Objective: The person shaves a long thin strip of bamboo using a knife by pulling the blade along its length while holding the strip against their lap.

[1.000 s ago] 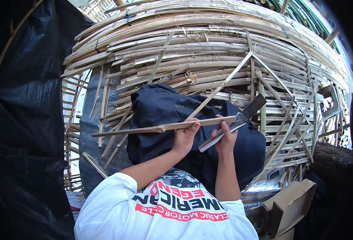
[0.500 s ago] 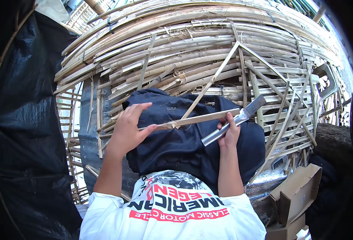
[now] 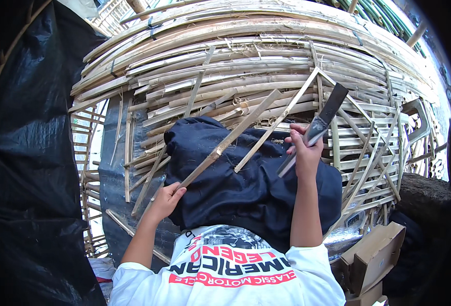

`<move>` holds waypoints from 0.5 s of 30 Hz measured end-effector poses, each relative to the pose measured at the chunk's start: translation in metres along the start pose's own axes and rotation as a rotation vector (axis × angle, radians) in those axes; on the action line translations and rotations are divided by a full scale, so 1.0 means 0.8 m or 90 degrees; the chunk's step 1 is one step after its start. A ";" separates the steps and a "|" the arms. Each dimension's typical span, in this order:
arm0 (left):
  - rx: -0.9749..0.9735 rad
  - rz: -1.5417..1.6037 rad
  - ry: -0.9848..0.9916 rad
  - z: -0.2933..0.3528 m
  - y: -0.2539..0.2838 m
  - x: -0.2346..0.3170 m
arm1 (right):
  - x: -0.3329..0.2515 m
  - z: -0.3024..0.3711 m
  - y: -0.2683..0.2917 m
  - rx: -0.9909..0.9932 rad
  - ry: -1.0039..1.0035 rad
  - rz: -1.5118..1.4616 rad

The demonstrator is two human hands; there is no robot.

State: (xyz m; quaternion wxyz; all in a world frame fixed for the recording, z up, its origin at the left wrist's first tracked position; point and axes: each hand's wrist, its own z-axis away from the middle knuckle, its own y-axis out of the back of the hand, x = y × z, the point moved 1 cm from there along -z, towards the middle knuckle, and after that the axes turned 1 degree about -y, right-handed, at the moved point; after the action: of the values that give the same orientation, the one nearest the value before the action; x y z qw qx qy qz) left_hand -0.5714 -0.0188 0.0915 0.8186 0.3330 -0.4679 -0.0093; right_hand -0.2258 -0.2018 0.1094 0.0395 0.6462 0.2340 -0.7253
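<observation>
My left hand (image 3: 167, 200) is closed around the lower end of a split bamboo strip (image 3: 230, 138). The strip slants up to the right over the dark cloth (image 3: 205, 199) on my lap, its far end raised toward the bamboo pile. Gripped in my right hand (image 3: 308, 153) is a knife (image 3: 333, 103) with a broad dark blade and a tubular metal handle. The blade points up and away, apart from the strip. Between my hands, a second thin bamboo strip (image 3: 279, 118) has its near end on the cloth.
Stacked split bamboo (image 3: 225, 66) spreads across the far side. Crossed thin strips (image 3: 373, 148) and a grey frame-like object (image 3: 414, 120) are at the right. An open cardboard box (image 3: 373, 255) stands at lower right; black sheeting (image 3: 36, 153) hangs at left.
The left hand, open beside the strip before, now grips its lower end nearer my body. The strip has tilted upward and left my right hand. The knife has swung more upright.
</observation>
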 end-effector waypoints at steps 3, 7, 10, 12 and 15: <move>0.144 -0.045 -0.020 0.007 -0.018 -0.007 | 0.011 0.004 -0.018 -0.132 0.131 0.381; 0.223 -0.181 0.013 0.003 -0.044 -0.013 | 0.031 0.026 -0.078 -0.322 0.214 0.639; 0.248 -0.217 0.026 -0.002 -0.053 -0.019 | 0.059 0.025 -0.112 -0.433 0.249 0.749; 0.250 -0.216 0.017 -0.001 -0.055 -0.023 | 0.076 0.017 -0.128 -0.471 0.254 0.791; 0.266 -0.223 -0.010 -0.004 -0.054 -0.033 | 0.085 -0.006 -0.158 -0.521 0.209 0.981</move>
State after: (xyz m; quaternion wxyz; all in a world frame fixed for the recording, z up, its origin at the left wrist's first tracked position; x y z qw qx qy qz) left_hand -0.5706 -0.0419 0.0465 0.7145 0.5704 -0.4012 -0.0564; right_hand -0.2775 -0.0710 0.0807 0.7105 0.6555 -0.0223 -0.2551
